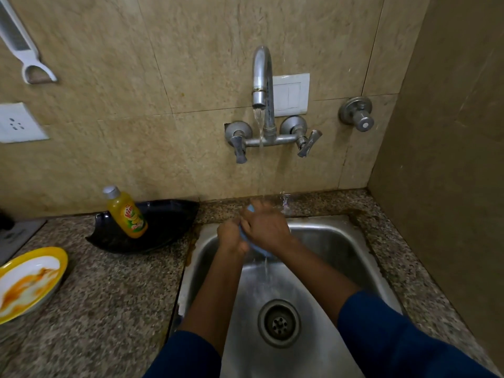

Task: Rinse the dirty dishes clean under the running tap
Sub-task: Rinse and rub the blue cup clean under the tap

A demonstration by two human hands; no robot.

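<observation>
Clasped between both hands over the back of the sink (341, 241) is a light-blue dish (246, 242); only slivers of it are seen, so its kind and long axis cannot be told. It is gripped from the left side by the left hand (230, 238) and covered from above by the right hand (266, 227). A stream of water (261, 148) is dropped onto the hands from the tap (262, 77), and the drain (278, 322) lies open below them. Free room is bounded by the back wall, close behind, and the side wall at right. On the counter (109, 296) at left, a yellow bottle (126, 212) with a partly readable "Vi" label is stood tilted in a black tray (163, 227). A yellow-rimmed plate (30, 282), smeared orange, is cut by the frame's left edge.
</observation>
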